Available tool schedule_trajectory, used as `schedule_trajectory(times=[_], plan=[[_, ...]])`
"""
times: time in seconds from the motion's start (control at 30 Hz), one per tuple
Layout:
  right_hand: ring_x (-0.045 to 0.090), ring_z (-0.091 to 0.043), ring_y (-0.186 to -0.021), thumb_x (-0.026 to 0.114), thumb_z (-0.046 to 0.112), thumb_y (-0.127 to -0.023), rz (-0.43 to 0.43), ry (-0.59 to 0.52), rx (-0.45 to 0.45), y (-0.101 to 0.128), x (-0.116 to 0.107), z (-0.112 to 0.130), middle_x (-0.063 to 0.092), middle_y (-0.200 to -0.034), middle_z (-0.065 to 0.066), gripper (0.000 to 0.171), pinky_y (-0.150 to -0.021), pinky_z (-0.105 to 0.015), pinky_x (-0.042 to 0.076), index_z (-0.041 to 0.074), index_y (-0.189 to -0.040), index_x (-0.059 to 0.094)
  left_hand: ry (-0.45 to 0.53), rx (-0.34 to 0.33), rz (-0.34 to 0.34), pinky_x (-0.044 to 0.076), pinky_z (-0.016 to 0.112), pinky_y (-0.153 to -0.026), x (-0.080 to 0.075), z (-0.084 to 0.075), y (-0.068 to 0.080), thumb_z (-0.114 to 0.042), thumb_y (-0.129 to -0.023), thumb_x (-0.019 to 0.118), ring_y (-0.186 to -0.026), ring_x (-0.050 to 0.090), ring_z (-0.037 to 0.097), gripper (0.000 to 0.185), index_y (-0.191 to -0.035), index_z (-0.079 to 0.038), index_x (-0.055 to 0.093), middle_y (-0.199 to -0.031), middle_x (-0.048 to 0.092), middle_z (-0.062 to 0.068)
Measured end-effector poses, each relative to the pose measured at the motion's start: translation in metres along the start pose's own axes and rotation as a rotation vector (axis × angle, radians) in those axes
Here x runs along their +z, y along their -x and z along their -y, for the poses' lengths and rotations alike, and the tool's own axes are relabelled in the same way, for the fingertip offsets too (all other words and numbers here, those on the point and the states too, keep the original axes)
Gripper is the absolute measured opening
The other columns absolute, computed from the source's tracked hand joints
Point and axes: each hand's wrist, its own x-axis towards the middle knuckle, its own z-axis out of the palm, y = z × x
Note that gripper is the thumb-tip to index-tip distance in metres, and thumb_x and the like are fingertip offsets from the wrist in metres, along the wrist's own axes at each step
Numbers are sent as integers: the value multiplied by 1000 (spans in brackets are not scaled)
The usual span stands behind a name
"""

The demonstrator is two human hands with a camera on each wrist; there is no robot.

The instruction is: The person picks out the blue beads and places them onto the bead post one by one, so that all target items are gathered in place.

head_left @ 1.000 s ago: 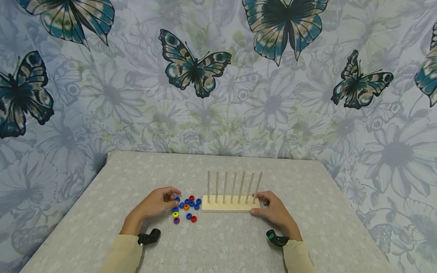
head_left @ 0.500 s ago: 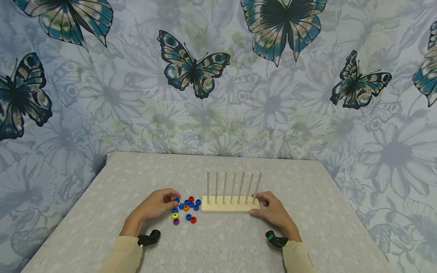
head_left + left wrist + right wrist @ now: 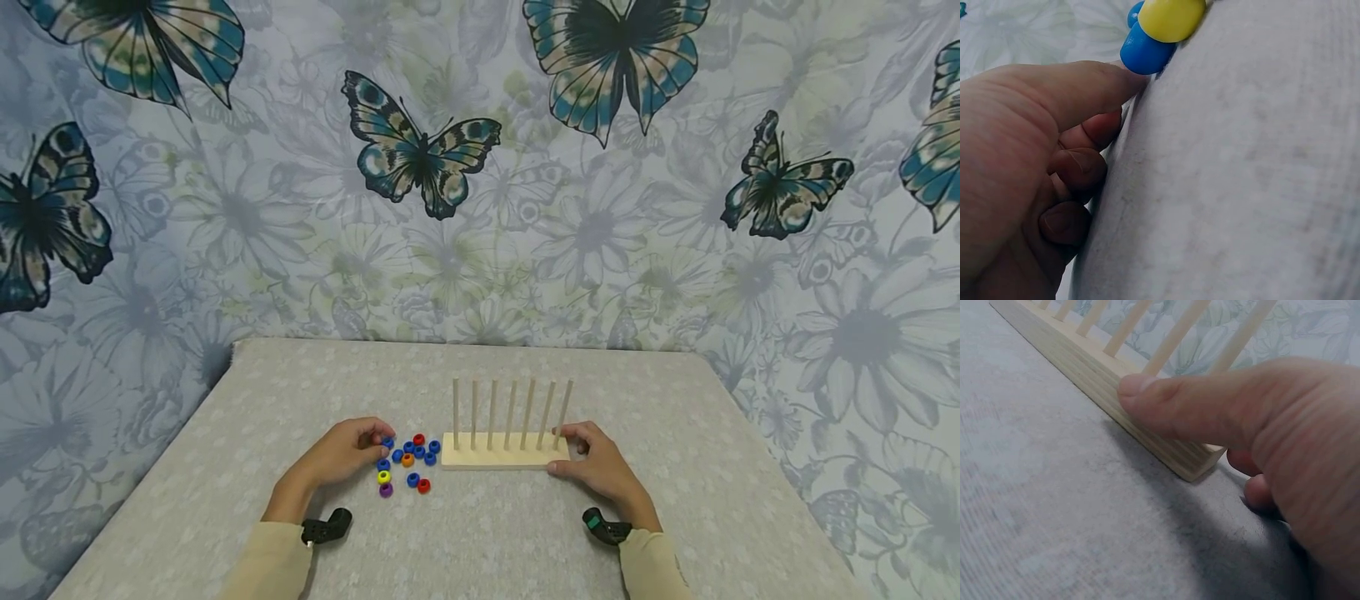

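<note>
A wooden peg stand (image 3: 504,452), a pale rectangular base with a row of several upright dowels (image 3: 492,408), stands on the table. My right hand (image 3: 600,462) grips its right end; in the right wrist view the thumb (image 3: 1172,403) lies along the base's front edge. To the left of the stand lie several round beads, mostly blue. Thumb and index finger of my left hand (image 3: 341,452) pinch a blue bead (image 3: 387,442) at the group's left edge. The left wrist view hides that bead behind the thumb; a yellow bead (image 3: 1172,19) shows beyond.
Around the blue beads lie an orange bead (image 3: 408,460), red beads (image 3: 424,486), a yellow bead (image 3: 384,477) and a purple bead (image 3: 386,491). A light patterned cloth covers the table (image 3: 480,542). Behind it rises a butterfly-print backdrop (image 3: 480,275).
The left index finger has come down onto the blue bead, closing toward the thumb. My right hand and the peg stand stay put; the head view has tilted slightly.
</note>
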Motion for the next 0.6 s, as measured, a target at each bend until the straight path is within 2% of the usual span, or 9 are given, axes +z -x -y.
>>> schedule_trajectory(times=[0.2,0.4,0.6], plan=[[43,-18,-95,92,37,-69,10,0,6,2,1,1,58,-110,2,57,-82,-33,36,26,-120,69,23,-18,-6,45,27,-76,-1,2,5,-24,-94,71,-84,54,13,16,-110,-25,69,-92,59,-5],[43,-18,-96,92,39,-69,14,0,2,2,0,2,58,-111,2,57,-82,-32,37,27,-120,69,10,-31,-55,45,26,-74,-4,3,4,-26,-96,69,-81,55,12,18,-113,-23,68,-90,61,-5],[44,-17,-95,92,40,-68,7,13,-10,1,-2,3,59,-112,2,58,-83,-31,37,28,-120,69,-24,-8,-68,45,26,-69,-9,-3,3,-29,-97,67,-77,54,12,20,-116,-21,67,-86,60,-4]])
